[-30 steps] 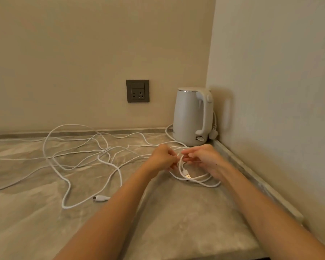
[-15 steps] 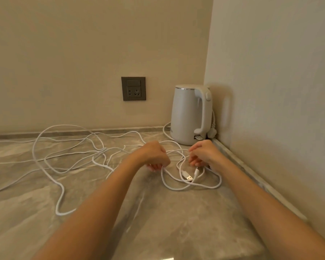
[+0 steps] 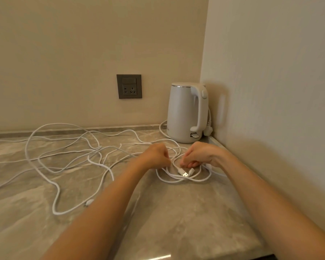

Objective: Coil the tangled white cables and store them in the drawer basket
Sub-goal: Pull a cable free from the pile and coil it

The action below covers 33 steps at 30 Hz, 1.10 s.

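Note:
Tangled white cables (image 3: 68,156) sprawl in loose loops over the left and middle of the marble counter (image 3: 176,212). A small coil of white cable (image 3: 184,178) with a USB plug (image 3: 184,173) lies in front of the kettle. My left hand (image 3: 156,155) has its fingers curled round a strand at the coil's left side. My right hand (image 3: 199,154) pinches cable at the coil's top, just above the plug. Another connector (image 3: 89,202) lies by my left forearm. No drawer basket is in view.
A white electric kettle (image 3: 186,113) stands in the back right corner, its own cord and plug (image 3: 208,131) beside it. A dark wall socket (image 3: 129,86) sits on the back wall. The side wall runs along the counter's right edge.
Both hands have dropped lower onto the counter and stayed on the small coil, which now lies flatter. The long loose loops on the left have shifted a little nearer to the coil.

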{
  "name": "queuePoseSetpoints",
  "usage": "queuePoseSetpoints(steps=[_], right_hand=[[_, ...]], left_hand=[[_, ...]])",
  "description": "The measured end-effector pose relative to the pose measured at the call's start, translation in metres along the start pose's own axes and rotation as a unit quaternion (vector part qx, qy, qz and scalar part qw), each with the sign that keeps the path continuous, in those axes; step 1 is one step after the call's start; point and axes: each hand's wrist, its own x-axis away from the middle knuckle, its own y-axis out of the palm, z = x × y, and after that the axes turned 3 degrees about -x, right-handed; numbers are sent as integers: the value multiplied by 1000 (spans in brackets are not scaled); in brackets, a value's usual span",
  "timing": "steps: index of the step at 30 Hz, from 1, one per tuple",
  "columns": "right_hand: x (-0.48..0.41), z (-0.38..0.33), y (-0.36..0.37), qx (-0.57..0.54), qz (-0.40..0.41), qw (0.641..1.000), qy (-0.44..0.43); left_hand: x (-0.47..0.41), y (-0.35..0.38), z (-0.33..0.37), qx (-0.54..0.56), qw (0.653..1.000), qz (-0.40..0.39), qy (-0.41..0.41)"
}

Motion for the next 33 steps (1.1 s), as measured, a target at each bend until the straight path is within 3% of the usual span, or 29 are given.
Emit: queuePoseSetpoints(steps=[6, 11, 14, 17, 19, 23, 27, 29, 33], right_hand=[[3, -13, 16, 149, -15, 989, 7], [-4, -16, 17, -12, 24, 996, -89], [-7, -26, 12, -42, 45, 985, -162], [-10, -45, 8, -95, 43, 972, -212], [-15, -59, 6, -144, 63, 959, -234], [-30, -74, 4, -240, 115, 935, -235], [-43, -75, 3, -338, 177, 897, -222], [-51, -72, 9, -312, 174, 911, -206], [-61, -76, 29, -279, 116, 942, -148]], left_hand=[[0, -3, -10, 69, 996, 48, -39], [-1, -6, -25, 11, 996, 74, -56], [-2, -15, -38, -11, 992, 101, -79], [-5, -26, -39, 61, 985, 163, -16], [-6, -36, -35, 147, 977, 153, 24], [-5, -52, -26, 366, 924, 107, 3], [-10, -59, -42, 452, 875, 169, -34], [-12, -64, -52, 449, 868, 208, -44], [-16, -73, -61, 310, 905, 288, -25]])
